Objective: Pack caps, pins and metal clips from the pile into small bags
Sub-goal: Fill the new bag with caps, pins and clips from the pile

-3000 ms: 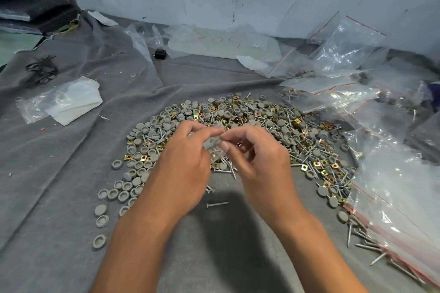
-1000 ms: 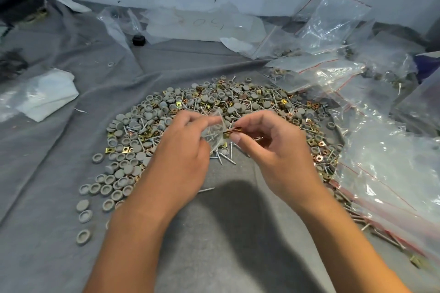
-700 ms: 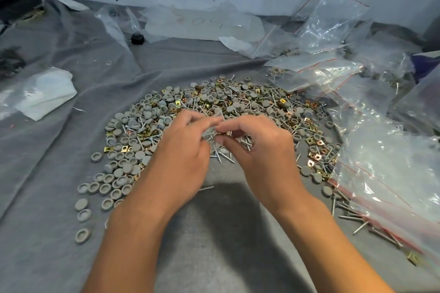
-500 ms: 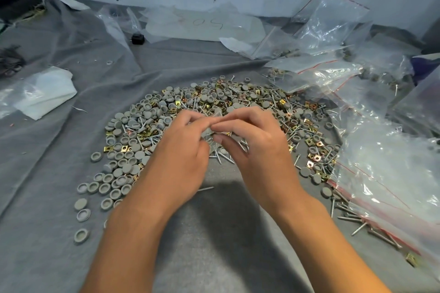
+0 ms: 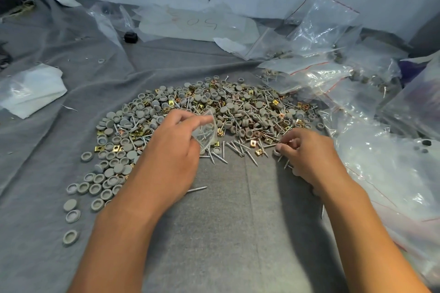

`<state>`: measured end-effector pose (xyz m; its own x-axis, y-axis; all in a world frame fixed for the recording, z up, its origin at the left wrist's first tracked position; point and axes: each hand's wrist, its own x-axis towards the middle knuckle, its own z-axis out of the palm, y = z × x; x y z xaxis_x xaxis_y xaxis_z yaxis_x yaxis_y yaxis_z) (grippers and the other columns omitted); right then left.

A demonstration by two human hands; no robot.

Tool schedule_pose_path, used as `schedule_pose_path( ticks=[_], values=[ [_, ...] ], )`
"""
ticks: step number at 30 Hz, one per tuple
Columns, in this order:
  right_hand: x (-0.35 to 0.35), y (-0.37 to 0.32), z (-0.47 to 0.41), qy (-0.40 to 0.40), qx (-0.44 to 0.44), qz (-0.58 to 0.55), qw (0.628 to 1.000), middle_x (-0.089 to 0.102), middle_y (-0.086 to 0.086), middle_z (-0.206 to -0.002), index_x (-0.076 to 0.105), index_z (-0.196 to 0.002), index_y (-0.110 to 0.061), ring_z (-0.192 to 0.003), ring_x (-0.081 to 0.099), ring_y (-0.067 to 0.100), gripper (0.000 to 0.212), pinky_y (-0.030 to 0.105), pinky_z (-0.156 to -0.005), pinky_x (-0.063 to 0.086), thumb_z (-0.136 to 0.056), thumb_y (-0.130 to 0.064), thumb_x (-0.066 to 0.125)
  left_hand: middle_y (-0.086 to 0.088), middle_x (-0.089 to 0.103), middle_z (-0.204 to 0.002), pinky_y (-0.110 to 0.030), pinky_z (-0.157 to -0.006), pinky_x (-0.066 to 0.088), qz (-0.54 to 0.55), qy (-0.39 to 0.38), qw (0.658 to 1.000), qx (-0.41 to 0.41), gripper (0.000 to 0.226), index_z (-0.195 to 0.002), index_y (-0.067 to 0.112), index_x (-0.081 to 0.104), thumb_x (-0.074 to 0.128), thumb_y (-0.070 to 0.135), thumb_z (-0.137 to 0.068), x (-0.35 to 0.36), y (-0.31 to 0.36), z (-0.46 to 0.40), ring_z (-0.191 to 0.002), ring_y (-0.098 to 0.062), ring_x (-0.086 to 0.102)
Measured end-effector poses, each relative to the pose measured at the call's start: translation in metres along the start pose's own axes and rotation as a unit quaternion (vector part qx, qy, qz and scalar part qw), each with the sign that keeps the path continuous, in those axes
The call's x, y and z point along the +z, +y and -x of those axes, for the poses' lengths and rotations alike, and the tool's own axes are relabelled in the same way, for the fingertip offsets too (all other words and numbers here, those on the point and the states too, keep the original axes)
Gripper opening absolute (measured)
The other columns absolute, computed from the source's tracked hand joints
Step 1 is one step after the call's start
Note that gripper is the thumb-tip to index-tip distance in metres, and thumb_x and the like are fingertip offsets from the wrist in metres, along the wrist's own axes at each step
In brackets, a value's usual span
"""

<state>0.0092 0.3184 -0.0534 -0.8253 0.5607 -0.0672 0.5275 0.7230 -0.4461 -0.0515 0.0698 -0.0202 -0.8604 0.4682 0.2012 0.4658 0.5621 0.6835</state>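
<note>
A pile (image 5: 228, 112) of grey caps, silver pins and gold metal clips is spread on a grey cloth (image 5: 226, 221). My left hand (image 5: 171, 150) pinches a small clear bag (image 5: 206, 132) by its top edge, just above the pile's near side; pins show inside it. To the right, my right hand (image 5: 307, 152) is down at the pile's near right edge, its curled fingers picking at pins (image 5: 281, 146) there. What its fingertips hold is partly hidden.
Large clear bags with red seals (image 5: 390, 173) lie along the right, some with parts inside. More plastic bags (image 5: 316, 24) and a sheet (image 5: 197, 24) lie at the back by the wall. A white folded bag (image 5: 31, 89) lies at the left. Loose caps (image 5: 71, 216) trail off left.
My right hand has moved away from the bag's mouth, right and down to the pile's near right edge. My left hand still holds the small bag in the same place.
</note>
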Motion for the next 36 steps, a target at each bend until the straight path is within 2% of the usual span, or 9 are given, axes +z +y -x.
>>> schedule_pose_path(
  ticks=[6,13,16,19,21,24,27,32,36],
  values=[
    [0.0,0.006,-0.001,-0.035,0.001,-0.008,0.999,0.065,-0.006,-0.078,0.066,-0.088,-0.028,-0.068,0.057,0.007,0.01,0.02,-0.052,0.033,-0.093,-0.021,0.071,0.019,0.047,-0.126,-0.001,-0.083,0.035,-0.002,-0.001,1.0,-0.003,0.048,-0.14,0.031,0.055,0.043,0.005,-0.102,0.0,0.0,-0.001,-0.099,-0.006,0.05],
    [-0.001,0.007,-0.001,-0.003,-0.044,-0.025,0.999,0.061,-0.012,-0.086,0.059,-0.094,-0.028,-0.072,0.05,-0.001,0.011,0.017,-0.055,0.031,-0.099,-0.018,0.063,0.018,0.048,-0.124,0.005,-0.081,0.033,0.003,0.005,1.0,0.003,0.048,-0.14,0.03,0.056,0.043,0.004,-0.101,0.001,0.0,-0.001,-0.108,0.008,0.043],
    [0.0,0.004,-0.002,0.015,-0.071,-0.009,0.997,0.059,-0.002,-0.098,0.059,-0.105,-0.031,-0.08,0.051,0.015,0.015,0.03,-0.062,0.033,-0.101,-0.017,0.056,0.018,0.048,-0.124,0.005,-0.081,0.032,0.005,0.004,1.0,0.006,0.048,-0.14,0.029,0.056,0.043,0.004,-0.101,0.001,-0.001,-0.001,-0.109,0.01,0.042],
    [0.004,0.001,-0.004,-0.01,-0.067,0.044,0.997,0.06,0.004,-0.101,0.064,-0.1,-0.031,-0.088,0.048,0.02,0.016,0.03,-0.071,0.032,-0.1,-0.017,0.056,0.018,0.047,-0.124,0.005,-0.081,0.032,0.004,0.005,1.0,0.01,0.048,-0.14,0.029,0.056,0.043,0.004,-0.101,0.002,-0.001,-0.001,-0.108,0.012,0.041],
    [0.006,-0.001,-0.003,-0.005,-0.052,0.051,0.997,0.063,0.002,-0.095,0.068,-0.099,-0.027,-0.081,0.049,0.016,0.005,0.028,-0.068,0.035,-0.096,-0.024,0.066,0.019,0.047,-0.123,0.005,-0.082,0.033,0.006,0.006,1.0,0.008,0.048,-0.14,0.029,0.056,0.043,0.004,-0.101,0.002,-0.001,-0.001,-0.107,0.009,0.043],
    [0.006,-0.004,-0.002,-0.002,-0.023,0.026,0.999,0.061,-0.003,-0.084,0.068,-0.094,-0.028,-0.069,0.049,0.009,0.011,0.025,-0.057,0.035,-0.089,-0.032,0.076,0.02,0.046,-0.123,0.005,-0.081,0.033,0.009,0.006,1.0,0.008,0.048,-0.14,0.029,0.056,0.043,0.004,-0.101,0.001,-0.001,-0.001,-0.105,0.008,0.044],
    [0.005,-0.008,-0.003,-0.003,-0.011,0.038,0.999,0.062,-0.001,-0.083,0.066,-0.088,-0.027,-0.066,0.049,0.009,0.009,0.026,-0.058,0.036,-0.092,-0.031,0.074,0.021,0.046,-0.123,0.006,-0.081,0.032,0.008,0.005,1.0,0.006,0.048,-0.14,0.03,0.055,0.044,0.004,-0.101,0.001,-0.002,-0.001,-0.102,0.015,0.046],
    [0.005,-0.008,-0.002,0.023,-0.033,0.023,0.999,0.064,0.009,-0.093,0.067,-0.093,-0.015,-0.076,0.047,0.02,0.018,0.03,-0.067,0.031,-0.103,-0.023,0.055,0.021,0.047,-0.123,0.003,-0.082,0.035,0.003,0.005,1.0,0.002,0.049,-0.14,0.031,0.055,0.043,0.005,-0.101,0.001,-0.003,-0.001,-0.099,0.001,0.053],
    [0.004,-0.012,-0.002,-0.021,-0.026,0.037,0.999,0.064,0.002,-0.092,0.07,-0.099,-0.022,-0.076,0.052,0.013,0.013,0.027,-0.057,0.033,-0.096,-0.034,0.067,0.022,0.047,-0.124,0.001,-0.08,0.036,0.007,0.001,1.0,-0.003,0.049,-0.141,0.033,0.054,0.043,0.005,-0.102,0.001,-0.004,0.0,-0.101,0.0,0.051]
  ],
)
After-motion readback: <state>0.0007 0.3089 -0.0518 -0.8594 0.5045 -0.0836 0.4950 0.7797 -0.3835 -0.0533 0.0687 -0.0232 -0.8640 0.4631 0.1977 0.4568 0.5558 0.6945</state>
